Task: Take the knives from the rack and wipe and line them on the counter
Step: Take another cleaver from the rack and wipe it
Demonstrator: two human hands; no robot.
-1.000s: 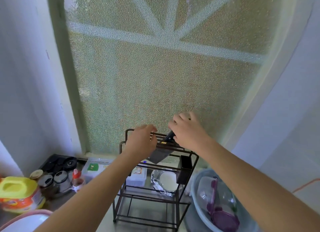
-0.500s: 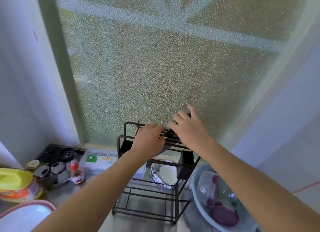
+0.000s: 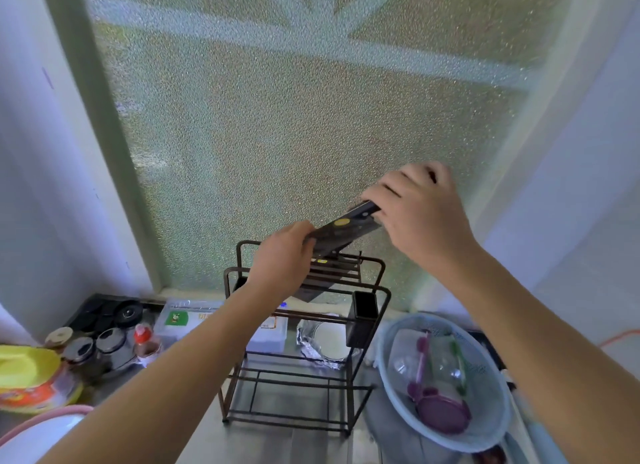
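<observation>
A dark wire rack (image 3: 349, 387) stands on the counter below a frosted window. My right hand (image 3: 420, 210) grips the handle of a dark-bladed knife (image 3: 341, 233) with a yellow dot, lifted out above the rack's top and tilted up to the right. My left hand (image 3: 282, 259) holds the knife's lower blade end just over the rack's top rail. Another dark blade (image 3: 311, 290) still hangs in the rack's top slots. Both hands hide parts of the knife.
A black cup holder (image 3: 362, 318) hangs on the rack's right side. A pale blue basket (image 3: 491, 425) with purple and clear items sits to the right. Spice jars (image 3: 104, 345), a yellow-lidded tub (image 3: 27, 377) and plastic boxes (image 3: 187, 319) crowd the left.
My right hand rose up and to the right, drawing the knife out of the rack. My left hand followed onto the blade.
</observation>
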